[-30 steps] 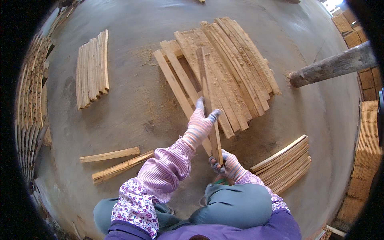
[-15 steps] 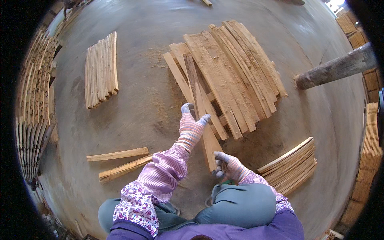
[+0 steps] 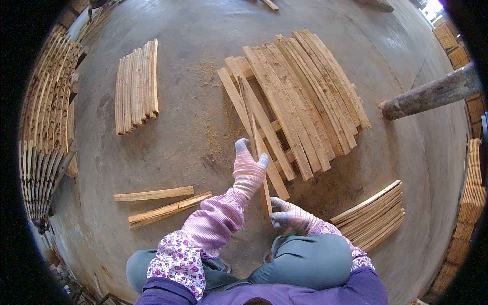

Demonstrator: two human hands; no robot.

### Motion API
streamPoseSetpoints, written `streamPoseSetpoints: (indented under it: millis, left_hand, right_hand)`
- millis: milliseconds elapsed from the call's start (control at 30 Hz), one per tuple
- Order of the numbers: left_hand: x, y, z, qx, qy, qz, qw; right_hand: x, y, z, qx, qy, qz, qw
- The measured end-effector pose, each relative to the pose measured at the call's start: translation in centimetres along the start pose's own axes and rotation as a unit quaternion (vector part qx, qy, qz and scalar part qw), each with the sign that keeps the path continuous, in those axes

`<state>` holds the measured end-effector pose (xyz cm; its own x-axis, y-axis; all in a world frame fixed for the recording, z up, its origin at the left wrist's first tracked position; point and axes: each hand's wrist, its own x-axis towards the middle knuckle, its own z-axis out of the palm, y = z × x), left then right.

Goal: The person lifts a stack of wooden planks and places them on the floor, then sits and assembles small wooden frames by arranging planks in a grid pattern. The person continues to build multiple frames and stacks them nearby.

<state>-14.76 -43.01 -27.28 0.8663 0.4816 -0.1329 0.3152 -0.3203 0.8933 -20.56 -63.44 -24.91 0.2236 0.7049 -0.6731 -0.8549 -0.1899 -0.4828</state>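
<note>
A long, narrow wooden board [image 3: 265, 195] is tilted on edge in front of me, its far end over the plank stack. My left hand [image 3: 249, 165], in a striped knit glove with pale fingertips, is closed round its middle. At the near end, my right hand [image 3: 295, 214], gloved alike, has its bent fingers against the board's right side; how firmly they grip is hard to see. Beyond lies the stack of rough planks [image 3: 292, 101], with sawdust on top. A loose plank [image 3: 274, 175] slants from the stack toward my right hand, beneath the held board.
Two separate sticks [image 3: 153, 193] lie on the concrete floor at left. Neat bundles lie at far left [image 3: 137, 89] and near right [image 3: 371, 216]. A round post [image 3: 432, 91] stands at right. Stacked wood lines the left [image 3: 48, 101] and right edges [image 3: 465, 203].
The held board has turned from its broad face onto its narrow edge, baring a plank below it. My right fingers have shifted to its side. The whole view has shifted slightly.
</note>
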Motion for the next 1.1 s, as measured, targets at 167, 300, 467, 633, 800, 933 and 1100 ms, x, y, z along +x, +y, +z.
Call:
streamPoseSetpoints:
  millis: [167, 300, 467, 633, 800, 933, 1100]
  left_hand:
    - [-0.3, 1.9, -1.1, 0.034, -0.059, -0.069, 0.995]
    - [-0.6, 1.3, -0.9, 0.040, -0.045, -0.073, 0.996]
    - [-0.9, -0.5, -0.1, 0.034, -0.007, -0.027, 0.999]
    - [-0.3, -0.9, -0.3, -0.056, -0.015, -0.097, 0.994]
    - [2.7, -6.3, -1.8, -0.089, 0.084, -0.126, 0.984]
    - [3.2, -8.2, -2.1, -0.082, 0.026, -0.131, 0.988]
    - [0.4, -7.5, 0.0, -0.069, -0.141, -0.147, 0.977]
  right_hand:
    - [-0.3, -0.3, 1.3, -0.016, -0.037, -0.038, 0.998]
    - [0.1, 0.2, 0.9, -0.049, -0.020, 0.003, 0.999]
    - [0.4, 0.3, 0.9, -0.040, -0.023, 0.042, 0.998]
    - [0.3, 0.4, 1.0, -0.117, 0.009, 0.005, 0.993]
    - [2.4, -4.3, 1.1, -0.188, 0.032, -0.021, 0.981]
    - [6.3, -20.7, 0.1, -0.259, 0.206, -0.368, 0.869]
    - [4.2, -32.0, 4.7, -0.345, 0.348, -0.530, 0.692]
